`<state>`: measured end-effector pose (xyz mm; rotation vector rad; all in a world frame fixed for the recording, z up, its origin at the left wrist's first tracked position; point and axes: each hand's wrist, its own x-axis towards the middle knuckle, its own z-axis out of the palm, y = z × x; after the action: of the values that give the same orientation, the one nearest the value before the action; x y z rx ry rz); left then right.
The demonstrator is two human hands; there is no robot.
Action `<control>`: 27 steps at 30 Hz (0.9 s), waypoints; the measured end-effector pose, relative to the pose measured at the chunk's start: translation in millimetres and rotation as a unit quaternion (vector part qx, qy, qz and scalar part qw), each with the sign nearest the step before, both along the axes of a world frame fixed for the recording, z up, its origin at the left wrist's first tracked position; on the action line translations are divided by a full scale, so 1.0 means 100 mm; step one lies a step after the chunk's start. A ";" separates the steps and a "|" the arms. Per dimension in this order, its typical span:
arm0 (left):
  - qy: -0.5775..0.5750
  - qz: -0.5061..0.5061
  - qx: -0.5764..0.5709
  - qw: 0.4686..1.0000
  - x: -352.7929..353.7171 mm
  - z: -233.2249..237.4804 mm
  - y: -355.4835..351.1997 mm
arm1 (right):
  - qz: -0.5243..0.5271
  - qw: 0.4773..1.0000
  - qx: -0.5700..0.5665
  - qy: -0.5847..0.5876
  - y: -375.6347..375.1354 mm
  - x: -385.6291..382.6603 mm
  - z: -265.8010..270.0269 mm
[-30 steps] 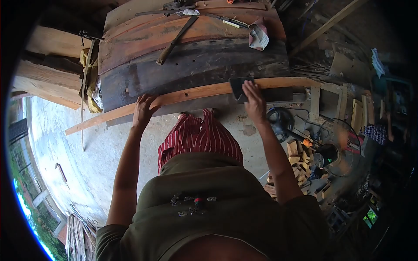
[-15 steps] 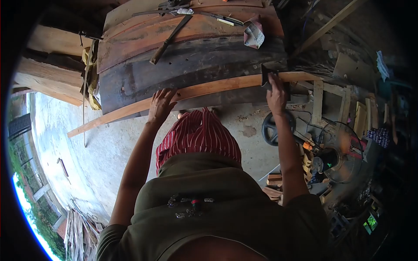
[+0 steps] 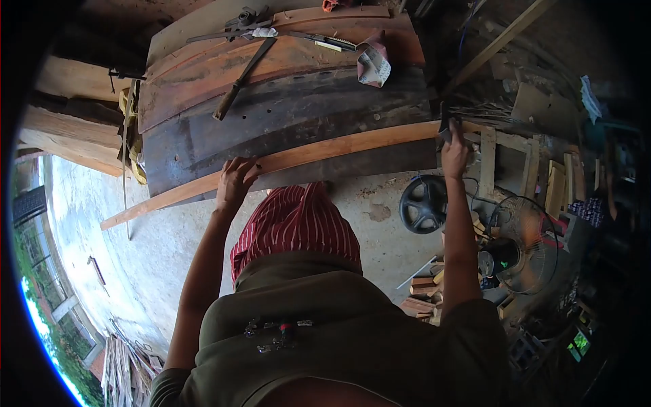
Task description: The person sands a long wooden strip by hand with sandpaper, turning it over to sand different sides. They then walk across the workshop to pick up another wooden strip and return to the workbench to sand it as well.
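A long, slightly curved wooden strip lies along the near side of the workbench, its left end jutting past the bench edge. My left hand grips the strip left of its middle, fingers bent over it. Near the strip's right end, my right hand is closed on a dark, thin piece that looks like sandpaper, held against the wood. The fingers partly cover this piece.
On the bench lie a wooden-handled file, a folded paper piece and a utility knife. A black wheel-shaped base and a fan stand at right. Wood offcuts lie on the floor.
My right hand has slid to the right along the strip with the dark piece. My left hand keeps its place on the strip, while the view has shifted slightly.
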<state>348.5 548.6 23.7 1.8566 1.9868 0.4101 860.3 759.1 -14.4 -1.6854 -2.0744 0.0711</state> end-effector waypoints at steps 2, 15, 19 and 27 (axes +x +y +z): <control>0.005 0.000 -0.004 1.000 0.02 0.05 0.02 | -0.152 0.986 -0.063 -0.035 0.35 0.37 0.01; 0.003 -0.018 -0.007 1.000 -0.04 0.01 0.02 | -0.300 0.940 -0.149 -0.067 0.46 0.53 0.12; 0.010 -0.025 -0.007 1.000 -0.04 0.01 0.03 | -0.313 0.948 -0.056 -0.034 0.60 0.62 -0.06; 0.015 -0.035 -0.005 0.999 -0.04 -0.01 0.00 | -0.280 0.960 0.018 -0.022 0.58 0.54 -0.20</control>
<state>344.5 548.3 22.7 1.9294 1.9340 0.3526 913.9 816.6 -34.6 -2.1973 -1.5402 -0.1850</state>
